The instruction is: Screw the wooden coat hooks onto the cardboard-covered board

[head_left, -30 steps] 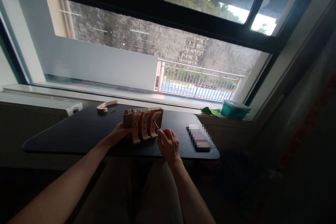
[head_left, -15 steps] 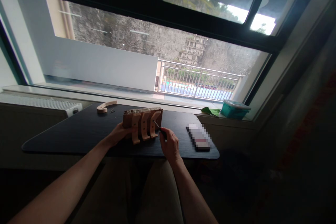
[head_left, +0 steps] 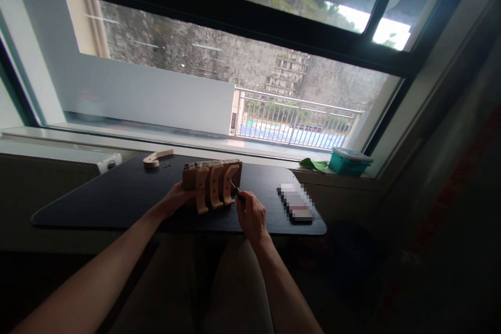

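A wooden rack with three curved hooks [head_left: 212, 181] stands on the dark table [head_left: 117, 201]. My left hand [head_left: 178, 199] grips the rack's lower left edge and steadies it. Closed round the handle of a small screwdriver [head_left: 234, 188], my right hand [head_left: 252, 214] points its tip at the rightmost hook. A loose wooden hook [head_left: 157, 156] lies at the table's far left with small dark screws [head_left: 167, 164] beside it.
A blurred flat object [head_left: 296, 202] lies on the table right of my hand. A teal box [head_left: 349, 162] and a green leaf [head_left: 313, 164] rest on the window sill. A white radiator [head_left: 58, 155] runs along the left. My lap is below the table edge.
My right hand turned slightly and brought the screwdriver tip up to the rightmost hook. My left hand and the rack stayed put.
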`<state>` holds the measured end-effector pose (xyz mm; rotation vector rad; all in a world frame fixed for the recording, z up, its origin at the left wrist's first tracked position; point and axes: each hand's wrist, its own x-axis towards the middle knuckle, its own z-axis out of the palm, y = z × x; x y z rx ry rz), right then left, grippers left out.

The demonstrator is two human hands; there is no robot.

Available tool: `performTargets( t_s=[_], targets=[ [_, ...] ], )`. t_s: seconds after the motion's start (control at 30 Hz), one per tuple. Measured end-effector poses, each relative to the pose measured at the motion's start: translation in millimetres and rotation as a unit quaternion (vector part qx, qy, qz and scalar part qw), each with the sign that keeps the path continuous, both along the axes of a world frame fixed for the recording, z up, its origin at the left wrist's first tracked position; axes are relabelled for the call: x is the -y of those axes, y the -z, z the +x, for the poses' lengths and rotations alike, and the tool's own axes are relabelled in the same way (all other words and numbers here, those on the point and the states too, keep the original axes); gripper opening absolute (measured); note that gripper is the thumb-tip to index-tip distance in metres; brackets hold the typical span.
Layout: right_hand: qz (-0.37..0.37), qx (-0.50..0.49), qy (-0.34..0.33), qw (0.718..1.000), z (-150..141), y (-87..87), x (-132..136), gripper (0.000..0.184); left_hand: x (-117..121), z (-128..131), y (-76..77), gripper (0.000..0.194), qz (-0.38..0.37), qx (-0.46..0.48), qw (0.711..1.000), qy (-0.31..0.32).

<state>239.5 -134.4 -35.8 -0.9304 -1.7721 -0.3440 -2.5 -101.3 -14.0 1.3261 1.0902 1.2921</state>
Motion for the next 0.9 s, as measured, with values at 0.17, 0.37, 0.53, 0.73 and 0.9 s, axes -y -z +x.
performTargets(
  t_s=[0.17, 0.37, 0.53, 0.73, 0.9],
  targets=[
    [-0.028, -0.044, 0.013, 0.999, 1.4, 4.5, -1.6, 0.018, 2.9, 1.4, -2.2, 0.059, 0.003, 0.0, 1.0, 0.009],
    [-0.056, -0.048, 0.043, 0.996, 2.3, 3.2, -1.0, 0.02, 4.3, 1.8, -3.4, 0.058, 0.002, -0.001, 1.0, 0.01],
    [-0.025, 0.014, 0.03, 0.999, 0.9, -3.7, 4.0, 0.02, 4.2, 2.0, -3.8, 0.058, 0.004, -0.003, 1.0, 0.003],
    [-0.009, 0.033, 0.025, 0.999, 0.7, -2.8, 2.6, 0.018, 2.1, 1.3, -1.8, 0.056, 0.001, -0.009, 1.0, 0.0],
    [-0.037, -0.006, 0.012, 0.999, 1.1, -1.3, 1.4, 0.019, -1.4, -0.5, 1.2, 0.054, -0.003, -0.012, 1.0, -0.006]
  ],
)
